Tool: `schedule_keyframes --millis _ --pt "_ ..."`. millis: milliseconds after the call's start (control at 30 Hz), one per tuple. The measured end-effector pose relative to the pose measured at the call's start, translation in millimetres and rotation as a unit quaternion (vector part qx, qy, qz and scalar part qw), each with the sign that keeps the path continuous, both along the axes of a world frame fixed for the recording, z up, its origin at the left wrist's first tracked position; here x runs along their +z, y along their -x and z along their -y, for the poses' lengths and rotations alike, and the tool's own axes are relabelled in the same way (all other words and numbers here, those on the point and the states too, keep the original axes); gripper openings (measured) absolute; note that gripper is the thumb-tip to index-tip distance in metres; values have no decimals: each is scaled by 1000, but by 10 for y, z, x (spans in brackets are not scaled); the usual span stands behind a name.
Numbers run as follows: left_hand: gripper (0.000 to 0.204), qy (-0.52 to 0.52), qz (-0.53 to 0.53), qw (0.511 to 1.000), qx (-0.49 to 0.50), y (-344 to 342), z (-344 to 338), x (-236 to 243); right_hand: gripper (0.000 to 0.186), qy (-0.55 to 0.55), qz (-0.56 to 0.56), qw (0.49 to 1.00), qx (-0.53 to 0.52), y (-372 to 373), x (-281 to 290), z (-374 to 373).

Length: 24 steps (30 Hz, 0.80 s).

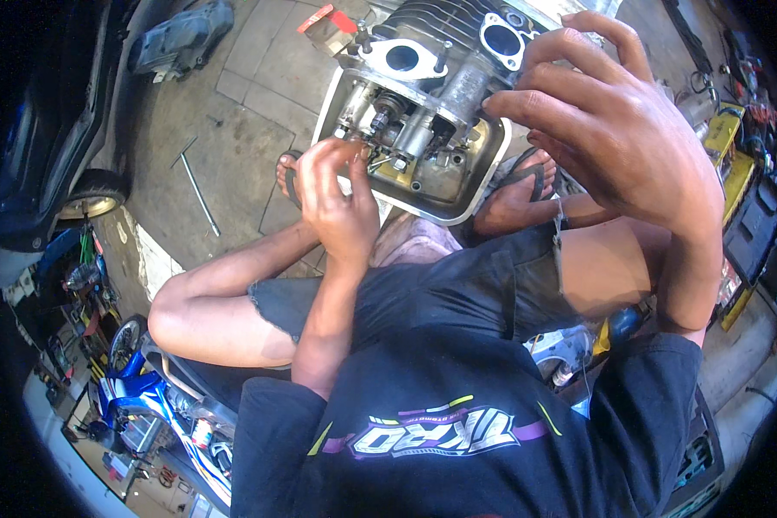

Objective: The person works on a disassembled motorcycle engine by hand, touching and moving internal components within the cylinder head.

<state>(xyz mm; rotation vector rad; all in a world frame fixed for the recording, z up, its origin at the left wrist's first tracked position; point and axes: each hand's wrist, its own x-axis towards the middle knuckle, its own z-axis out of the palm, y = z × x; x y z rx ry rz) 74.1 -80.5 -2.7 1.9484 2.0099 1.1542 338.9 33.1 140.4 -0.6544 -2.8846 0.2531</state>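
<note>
In front of me is an engine cylinder head (410, 142) with its valve gear exposed and a pale rectangular rim around it. My left hand (341, 194) is at the near left of this opening. Its thumb and fingers are pinched together by the rocker parts (391, 116), and whatever is between them is too small to make out. Over the right side of the engine hovers my right hand (609, 121), fingers curved and spread, with nothing visible in them. Its index fingertip is close to the casting's right side. Nearby are two oval port gaskets, one left (401, 58) and one right (502, 41).
A T-handled wrench (200, 190) lies on the floor to the left. Farther off is a grey plastic part (181, 39). A red packet (328, 26) is beside the cooling fins. My sandalled feet flank the engine. A blue motorcycle (160, 401) stands at the lower left.
</note>
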Motion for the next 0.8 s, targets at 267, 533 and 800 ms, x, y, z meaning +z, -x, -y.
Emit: schedule_keyframes --millis 267,533,800 --pt "16 11 55 997 -56 -280 47 420 30 -14 -21 1000 10 -48 -95 -19" --pt "21 21 -50 996 -71 -300 -10 421 47 8 17 998 -52 -1 5 63" --pt "13 54 -24 995 -80 -325 11 460 45 13 8 999 -48 17 -14 54"
